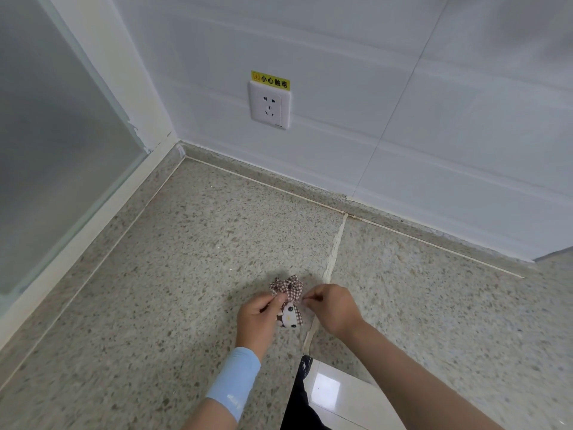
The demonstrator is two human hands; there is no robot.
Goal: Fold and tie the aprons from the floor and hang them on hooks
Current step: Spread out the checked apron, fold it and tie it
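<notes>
A small bundle of brown-and-white checked apron cloth (290, 290), with a white cartoon patch on it, rests on the speckled stone surface (192, 249). My left hand (257, 315) pinches the cloth on its left side. From the right, my right hand (330, 304) pinches the bundle's right edge between thumb and fingers. A light blue band wraps my left wrist. No hooks are in view.
A white tiled wall (403, 119) runs behind the surface, with a wall socket (270, 104) under a yellow warning label. A frosted glass panel (55, 144) closes the left side. Glossy white floor tile (335, 392) and dark clothing show at the bottom.
</notes>
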